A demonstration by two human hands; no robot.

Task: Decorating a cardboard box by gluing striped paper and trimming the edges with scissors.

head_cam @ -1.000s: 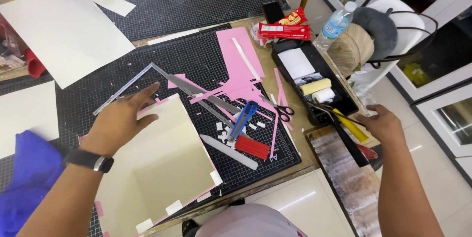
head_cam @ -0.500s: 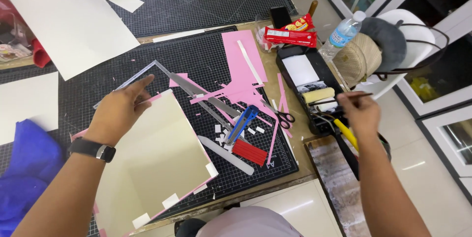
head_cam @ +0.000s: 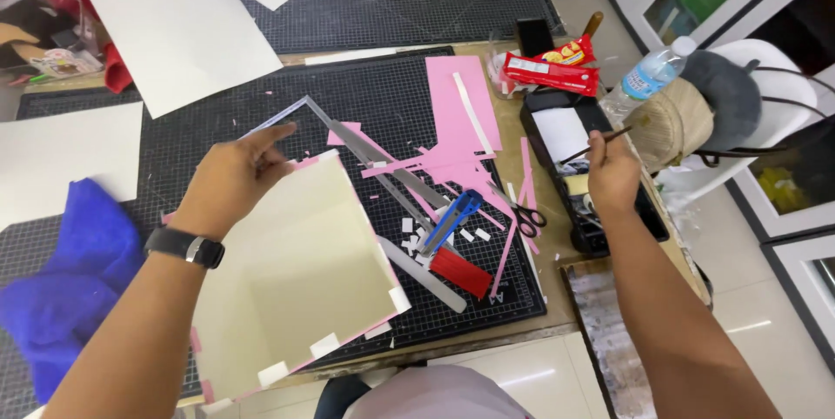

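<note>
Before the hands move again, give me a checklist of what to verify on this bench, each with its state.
1. Left hand steadies the cream board: ok, it rests on the board's upper left edge.
2. Right hand has a firm hold on the thin stick: ok, pinched between the fingers above the black tray.
3. What the stick's tip carries: cannot tell, too small.
4. Blue utility knife clear of both hands: ok, it lies on the cutting mat between them; blade state cannot tell.
5. Scissors out of the way: ok, on the mat's right edge.
6. Pink paper scraps cleared: not ok, strewn across the mat.
</note>
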